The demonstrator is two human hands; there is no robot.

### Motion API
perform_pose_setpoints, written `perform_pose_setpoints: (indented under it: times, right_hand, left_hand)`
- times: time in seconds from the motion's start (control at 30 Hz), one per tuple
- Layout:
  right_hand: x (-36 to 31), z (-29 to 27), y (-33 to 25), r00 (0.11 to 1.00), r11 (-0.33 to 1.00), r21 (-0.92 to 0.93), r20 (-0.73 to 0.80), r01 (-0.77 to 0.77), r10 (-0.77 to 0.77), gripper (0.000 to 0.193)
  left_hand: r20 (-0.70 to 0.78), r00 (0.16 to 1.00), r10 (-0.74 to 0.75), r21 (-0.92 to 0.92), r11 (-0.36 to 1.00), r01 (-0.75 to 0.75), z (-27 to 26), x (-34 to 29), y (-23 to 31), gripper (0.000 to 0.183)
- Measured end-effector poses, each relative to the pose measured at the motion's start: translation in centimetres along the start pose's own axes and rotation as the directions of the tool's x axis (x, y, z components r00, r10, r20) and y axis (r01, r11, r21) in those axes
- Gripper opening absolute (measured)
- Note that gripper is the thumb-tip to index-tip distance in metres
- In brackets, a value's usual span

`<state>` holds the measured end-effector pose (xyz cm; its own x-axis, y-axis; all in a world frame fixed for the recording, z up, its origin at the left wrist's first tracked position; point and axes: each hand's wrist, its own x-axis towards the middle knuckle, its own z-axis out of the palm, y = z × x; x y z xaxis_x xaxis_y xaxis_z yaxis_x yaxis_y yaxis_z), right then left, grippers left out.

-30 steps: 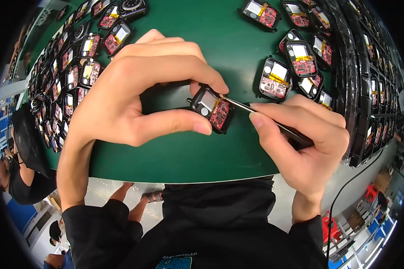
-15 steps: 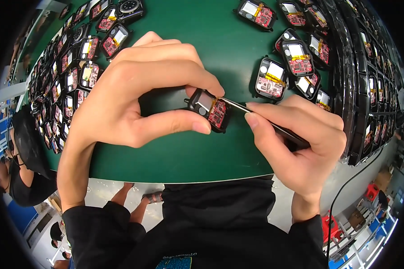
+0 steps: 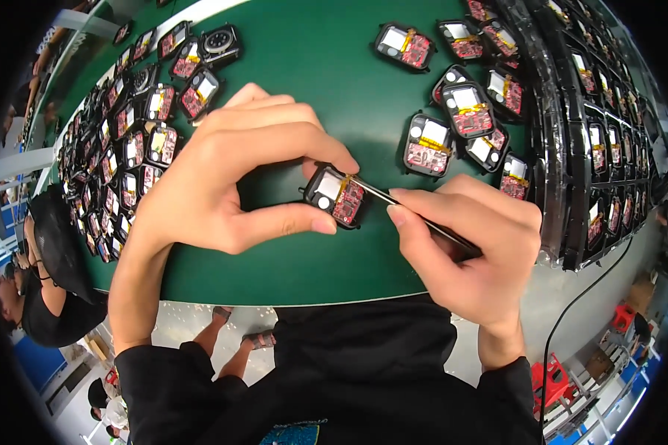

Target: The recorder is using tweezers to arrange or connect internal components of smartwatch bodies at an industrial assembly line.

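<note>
Between thumb and fingers my left hand (image 3: 223, 174) grips an opened smartwatch case (image 3: 338, 196) by its edges. Its inside faces up: a white rectangular part, a round grey part, a yellow flex strip and a red circuit board. My right hand (image 3: 475, 248) is closed on a pair of dark tweezers (image 3: 423, 222), held like a pen. The tips touch or nearly touch the top corner of the case, by the yellow strip; exact contact is too small to tell.
Many similar opened watch cases (image 3: 133, 148) crowd the green table (image 3: 274, 278) on the left. A smaller group (image 3: 464, 111) lies to the right, some overlapping. Stacked black trays (image 3: 571, 148) with more cases stand at the far right. A cable (image 3: 564, 315) hangs below them. Another person (image 3: 56, 304) sits at left.
The view has shifted slightly, so the table things sit a little differently. Both hands keep their grips, and the tweezer tips stay by the same corner of the case.
</note>
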<state>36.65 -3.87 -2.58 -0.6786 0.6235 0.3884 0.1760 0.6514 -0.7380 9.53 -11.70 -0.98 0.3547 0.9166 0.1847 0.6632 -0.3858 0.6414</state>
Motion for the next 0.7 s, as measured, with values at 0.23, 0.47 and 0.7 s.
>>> perform_pose_setpoints:
  times: [0.23,0.47,0.7]
  right_hand:
    - [0.2,-0.8,0.2,0.991,0.981,0.163,-0.073,-0.101,0.114,0.013]
    - [0.0,-1.1,0.4,0.985,0.935,0.335,-0.082,-0.115,0.151,0.014]
    - [-0.2,-1.5,0.3,0.984,0.923,0.36,-0.063,-0.136,0.17,0.013]
  left_hand:
    - [-0.046,0.999,-0.016,0.079,0.997,0.019,0.4,0.6,0.8,0.056]
    - [-0.039,0.999,0.011,0.126,0.992,-0.006,0.2,0.6,1.3,0.054]
    - [-0.17,0.983,-0.071,0.184,0.978,0.103,-3.4,5.1,-0.5,0.047]
